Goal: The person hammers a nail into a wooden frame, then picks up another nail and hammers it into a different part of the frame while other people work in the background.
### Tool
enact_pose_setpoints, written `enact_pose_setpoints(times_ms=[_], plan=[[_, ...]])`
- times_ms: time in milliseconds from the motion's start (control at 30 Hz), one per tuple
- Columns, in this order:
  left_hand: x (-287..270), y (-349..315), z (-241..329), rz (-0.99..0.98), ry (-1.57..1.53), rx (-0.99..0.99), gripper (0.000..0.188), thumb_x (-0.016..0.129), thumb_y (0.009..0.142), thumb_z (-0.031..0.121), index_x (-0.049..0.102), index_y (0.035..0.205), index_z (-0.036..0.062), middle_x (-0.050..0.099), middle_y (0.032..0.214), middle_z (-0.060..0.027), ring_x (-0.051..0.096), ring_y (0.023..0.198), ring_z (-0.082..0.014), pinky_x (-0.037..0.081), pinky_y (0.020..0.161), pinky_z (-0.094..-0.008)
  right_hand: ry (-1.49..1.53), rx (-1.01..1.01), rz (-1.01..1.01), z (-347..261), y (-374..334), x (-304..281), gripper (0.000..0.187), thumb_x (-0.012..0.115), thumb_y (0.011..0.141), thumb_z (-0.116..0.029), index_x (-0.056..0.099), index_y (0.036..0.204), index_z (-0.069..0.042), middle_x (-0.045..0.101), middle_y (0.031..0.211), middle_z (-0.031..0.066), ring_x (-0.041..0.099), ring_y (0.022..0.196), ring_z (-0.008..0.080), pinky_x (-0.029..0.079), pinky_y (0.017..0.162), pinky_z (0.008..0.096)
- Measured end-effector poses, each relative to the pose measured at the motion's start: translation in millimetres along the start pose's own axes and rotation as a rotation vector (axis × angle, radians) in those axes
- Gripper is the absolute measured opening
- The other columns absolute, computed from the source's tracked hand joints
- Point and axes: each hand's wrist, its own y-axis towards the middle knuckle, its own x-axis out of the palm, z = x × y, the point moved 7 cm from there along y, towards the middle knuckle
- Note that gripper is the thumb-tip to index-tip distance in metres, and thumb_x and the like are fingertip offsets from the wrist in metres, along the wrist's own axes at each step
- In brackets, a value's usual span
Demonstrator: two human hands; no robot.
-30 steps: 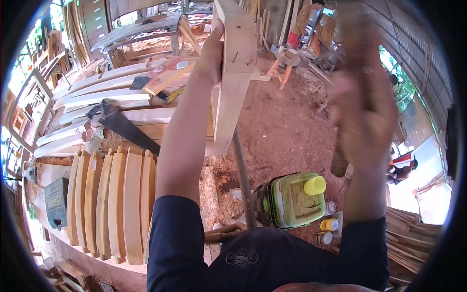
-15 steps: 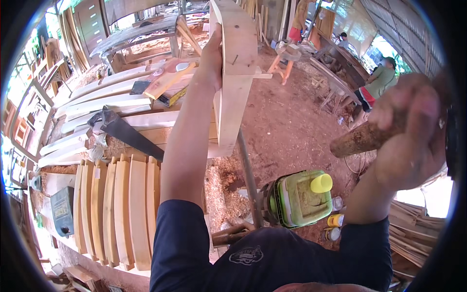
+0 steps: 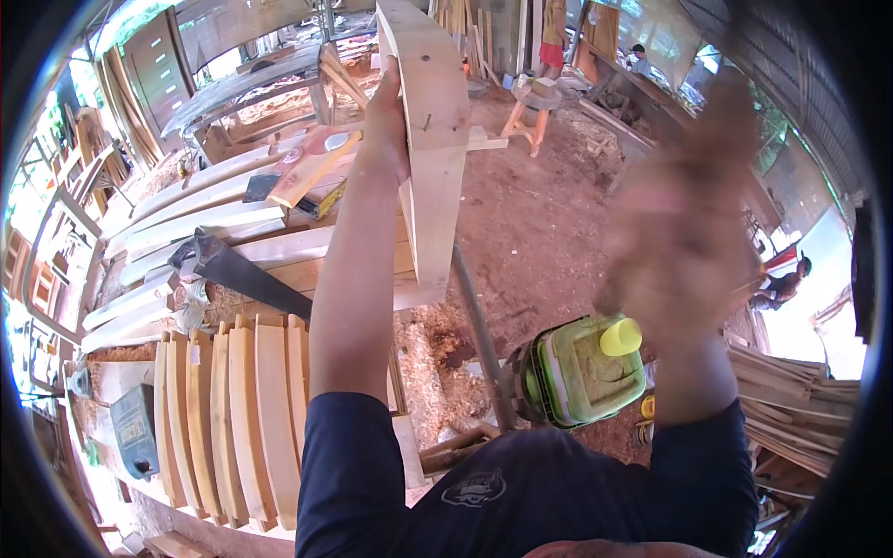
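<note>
My left hand [image 3: 384,126] grips the left edge of a pale, curved wooden piece [image 3: 439,84] that stands upright in front of me. Its fingers are partly hidden by the wood. A small nail [image 3: 428,122] sticks out of the face turned to the right, not far from that hand. On the right, my raised right hand [image 3: 674,219] is smeared by motion. It is closed on a wooden-handled tool [image 3: 732,121], whose blurred shape points upward; its head cannot be made out.
Curved slats [image 3: 244,418] stand in a row at lower left beside a dark box [image 3: 135,430]. A handsaw [image 3: 251,277] lies on the bench. A green jug [image 3: 595,377] with a yellow cap is below. A wooden stool [image 3: 532,112] and other people are farther off.
My right hand has swung left and the tool now points upward. The left hand keeps its grip on the wooden piece. The whole view has shifted slightly.
</note>
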Motion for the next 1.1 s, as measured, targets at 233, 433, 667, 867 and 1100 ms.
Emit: enact_pose_setpoints(times_ms=[233, 433, 667, 867, 1100], plan=[[-7.0, -3.7, 5.5, 0.022, -0.018, 0.000, 0.065, 0.044, 0.100, 0.064, 0.060, 0.123, 0.0051, 0.068, 0.099, -0.0123, 0.069, 0.086, -0.0303, 0.059, 0.079, -0.0468, 0.254, -0.050, 0.220, -11.5, 17.3, -23.3, 0.034, 0.058, 0.101, -0.015, 0.054, 0.133, -0.002, 0.065, 0.092, 0.0152, 0.061, 0.072, 0.0223, 0.049, 0.062, 0.0314], [-5.1, -8.6, -1.6, -0.038, 0.043, -0.051, 0.069, 0.032, 0.104, 0.063, 0.050, 0.143, 0.0086, 0.063, 0.130, -0.0112, 0.063, 0.116, -0.0277, 0.053, 0.097, -0.0456, 0.111, 0.007, -0.171, 3.8, -2.4, 29.5, 0.039, 0.055, 0.101, -0.019, 0.054, 0.137, -0.005, 0.066, 0.093, 0.0215, 0.065, 0.076, 0.0280, 0.051, 0.066, 0.0372], [-4.0, -4.8, 3.8, -0.053, 0.016, 0.028, 0.068, 0.046, 0.099, 0.065, 0.056, 0.131, 0.0059, 0.067, 0.110, -0.0136, 0.068, 0.097, -0.0290, 0.059, 0.084, -0.0448, 0.212, -0.066, 0.231, -13.9, 10.0, -35.6, 0.036, 0.050, 0.106, -0.021, 0.055, 0.139, -0.006, 0.062, 0.081, 0.0119, 0.055, 0.060, 0.0137, 0.047, 0.054, 0.0308], [5.2, -1.5, 3.7, 0.021, 0.084, -0.006, 0.070, 0.037, 0.103, 0.063, 0.052, 0.142, 0.0062, 0.064, 0.130, -0.0127, 0.064, 0.115, -0.0272, 0.054, 0.096, -0.0445, 0.101, 0.126, -0.249, 13.0, 5.8, 38.1, 0.042, 0.056, 0.101, -0.013, 0.053, 0.139, 0.003, 0.070, 0.102, 0.0205, 0.066, 0.085, 0.0363, 0.052, 0.074, 0.0448], [5.2, -1.6, -0.3, -0.066, -0.052, -0.003, 0.056, 0.042, 0.104, 0.056, 0.060, 0.124, 0.0069, 0.068, 0.105, -0.0114, 0.069, 0.087, -0.0290, 0.059, 0.077, -0.0439, 0.004, -0.122, 0.176, -19.0, 1.7, -9.4, 0.054, 0.058, 0.102, -0.028, 0.046, 0.149, -0.003, 0.071, 0.095, 0.0166, 0.065, 0.065, 0.0232, 0.055, 0.061, 0.0355]])
